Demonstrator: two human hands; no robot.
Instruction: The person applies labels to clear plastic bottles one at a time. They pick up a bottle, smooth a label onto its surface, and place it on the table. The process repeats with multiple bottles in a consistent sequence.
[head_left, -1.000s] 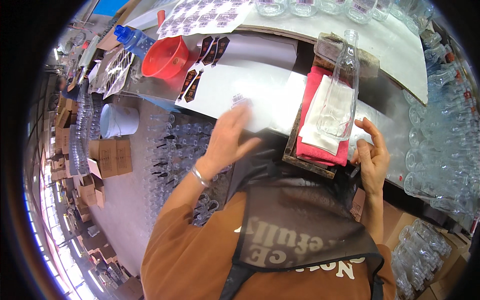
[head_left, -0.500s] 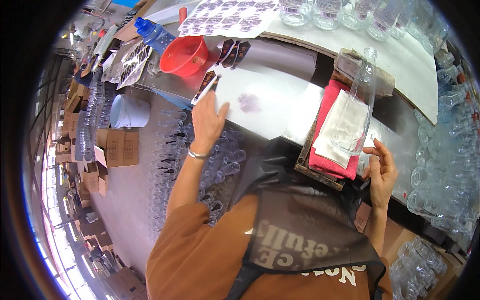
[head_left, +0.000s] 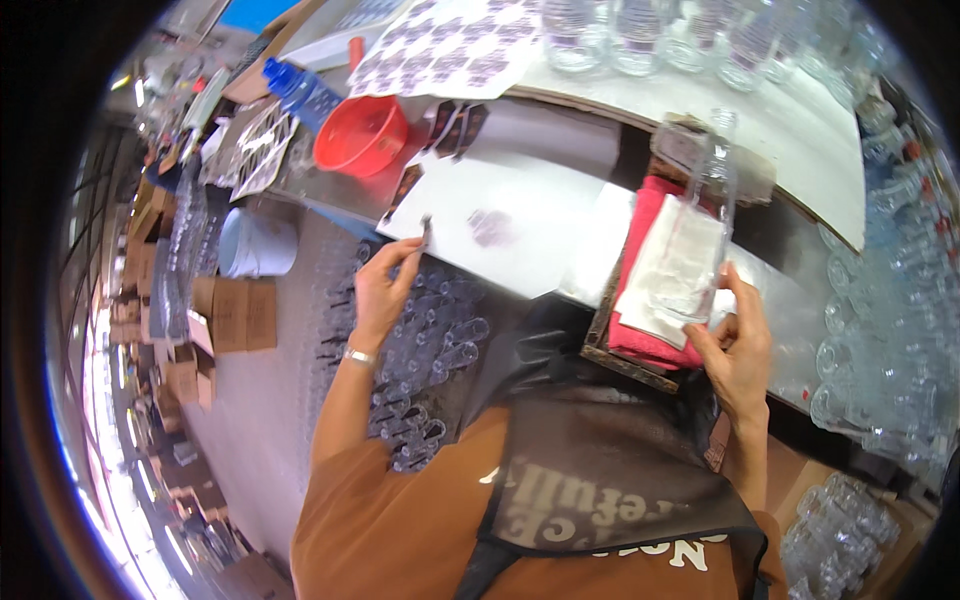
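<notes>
My left hand (head_left: 380,295) is raised near the front edge of a white sheet. Its thumb and fingertips pinch a small dark label (head_left: 427,232), seen nearly edge-on. A clear glass bottle (head_left: 712,180) lies on a folded white cloth (head_left: 655,265), its neck pointing away from me. My right hand (head_left: 738,350) grips the bottle's base end, thumb on the near side and fingers on the right. Under the white cloth is a pink-red towel (head_left: 640,340) in a worn wooden tray (head_left: 628,368).
Dark labels (head_left: 455,128) lie beside a red bowl (head_left: 362,138) and a blue-capped bottle (head_left: 300,92). A sheet of printed labels (head_left: 440,50) and several glass bottles (head_left: 640,35) occupy the raised white board. More bottles stand at the right (head_left: 880,340) and below the table's left (head_left: 420,340).
My left hand has drawn back toward me from the dark labels, with one now pinched in its fingertips. My right hand has moved from beside the bottle to close on its base.
</notes>
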